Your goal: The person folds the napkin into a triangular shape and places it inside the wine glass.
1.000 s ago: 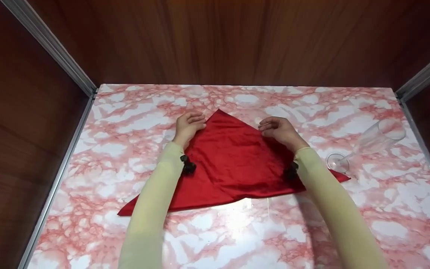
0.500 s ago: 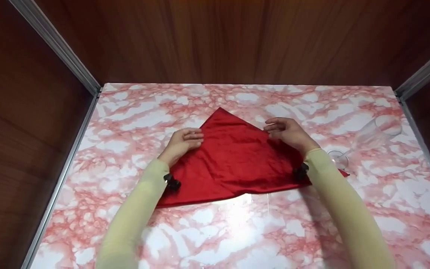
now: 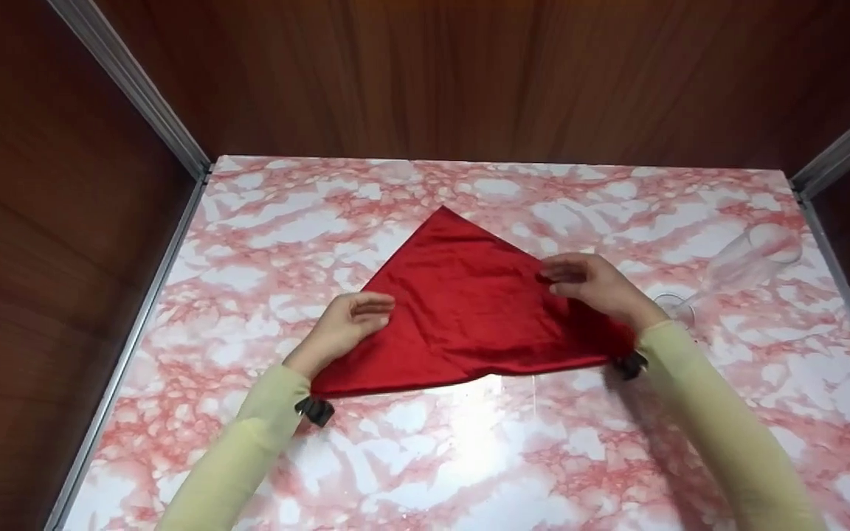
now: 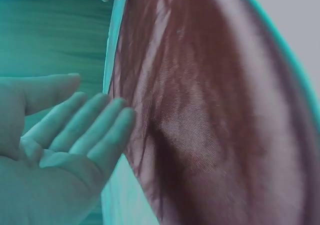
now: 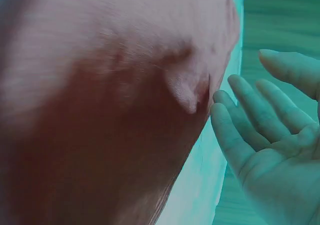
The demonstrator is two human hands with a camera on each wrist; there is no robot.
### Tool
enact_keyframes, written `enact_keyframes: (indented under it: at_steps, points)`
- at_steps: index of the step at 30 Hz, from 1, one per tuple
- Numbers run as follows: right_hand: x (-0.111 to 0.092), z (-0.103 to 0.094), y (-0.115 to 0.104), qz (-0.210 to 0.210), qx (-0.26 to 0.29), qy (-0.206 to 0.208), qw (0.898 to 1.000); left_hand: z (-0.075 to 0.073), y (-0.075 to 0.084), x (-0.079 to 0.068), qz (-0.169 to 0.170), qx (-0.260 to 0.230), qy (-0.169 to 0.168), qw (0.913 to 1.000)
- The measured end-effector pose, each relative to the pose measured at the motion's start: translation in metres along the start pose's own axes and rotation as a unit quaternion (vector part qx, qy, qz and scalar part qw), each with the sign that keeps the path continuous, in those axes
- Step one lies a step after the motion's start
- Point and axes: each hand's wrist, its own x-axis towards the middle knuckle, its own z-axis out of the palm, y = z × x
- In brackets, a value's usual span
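A red satin cloth [image 3: 462,302] lies on the table, folded into a triangle with its peak pointing away from me. At its left slanted edge is my left hand [image 3: 347,324], fingers relaxed and holding nothing. My right hand [image 3: 595,287] is over the right slanted edge, its fingers loosely bent and nothing gripped. In the left wrist view the left hand [image 4: 70,140] has its palm turned up beside the cloth [image 4: 200,105]. The right wrist view shows the right hand [image 5: 275,130] with spread fingers next to a small raised crease in the cloth [image 5: 125,110].
A clear stemmed glass [image 3: 750,258] lies on its side at the right, its round foot [image 3: 674,306] just beyond my right wrist. The pink-and-white marbled table [image 3: 263,221] is bounded by brown wood panels [image 3: 469,81] at the back and sides.
My left hand has moved down and left along the cloth's edge toward me. My right hand has shifted slightly right and nearer. The cloth keeps its triangular shape.
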Motion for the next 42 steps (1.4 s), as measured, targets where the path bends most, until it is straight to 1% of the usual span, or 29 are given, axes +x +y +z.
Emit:
enact_keyframes:
  at_steps: [3, 5, 7, 9, 11, 13, 14, 16, 19, 21, 24, 28, 31, 35, 38, 42]
  points:
    - [-0.016, 0.004, 0.0, 0.005, -0.048, -0.008, 0.999, 0.004, 0.002, -0.014, 0.011, 0.076, 0.0, 0.9971]
    - [-0.027, 0.008, 0.001, 0.005, -0.085, -0.014, 0.996, 0.007, 0.002, -0.023, 0.021, 0.141, 0.001, 0.9898]
    - [-0.037, 0.013, 0.0, -0.007, -0.122, -0.018, 0.992, 0.01, 0.002, -0.033, 0.029, 0.2, -0.006, 0.9794]
    - [-0.046, 0.019, 0.0, -0.03, -0.169, -0.016, 0.985, 0.014, 0.001, -0.045, 0.028, 0.252, -0.019, 0.9671]
    - [-0.055, 0.025, -0.001, -0.055, -0.209, -0.016, 0.976, 0.02, -0.001, -0.056, 0.025, 0.293, -0.043, 0.9548]
    - [-0.064, 0.031, -0.001, -0.072, -0.242, -0.017, 0.968, 0.027, -0.003, -0.068, 0.013, 0.33, -0.068, 0.9415]
    - [-0.068, 0.033, -0.001, -0.075, -0.258, -0.017, 0.963, 0.031, -0.005, -0.073, 0.004, 0.346, -0.078, 0.935]
    - [-0.076, 0.039, 0.0, -0.067, -0.279, -0.024, 0.958, 0.039, -0.008, -0.082, -0.011, 0.374, -0.093, 0.9228]
    - [-0.087, 0.047, 0.004, -0.05, -0.294, -0.031, 0.954, 0.048, -0.01, -0.092, -0.037, 0.403, -0.096, 0.9092]
    - [-0.094, 0.051, 0.007, -0.041, -0.301, -0.034, 0.952, 0.052, -0.012, -0.096, -0.046, 0.416, -0.091, 0.9038]
    - [-0.101, 0.058, 0.011, -0.038, -0.318, -0.039, 0.947, 0.056, -0.014, -0.102, -0.049, 0.434, -0.084, 0.8957]
    - [-0.105, 0.063, 0.016, -0.032, -0.34, -0.053, 0.938, 0.06, -0.018, -0.107, -0.049, 0.45, -0.076, 0.8884]
    - [-0.104, 0.065, 0.018, -0.026, -0.341, -0.06, 0.938, 0.061, -0.02, -0.108, -0.054, 0.455, -0.072, 0.8857]
    - [-0.101, 0.063, 0.02, -0.023, -0.34, -0.065, 0.938, 0.061, -0.023, -0.107, -0.058, 0.455, -0.07, 0.8857]
    - [-0.098, 0.061, 0.023, -0.025, -0.345, -0.067, 0.936, 0.06, -0.025, -0.106, -0.055, 0.457, -0.066, 0.8853]
    - [-0.094, 0.059, 0.025, -0.032, -0.356, -0.067, 0.932, 0.06, -0.028, -0.105, -0.054, 0.471, -0.057, 0.8787]
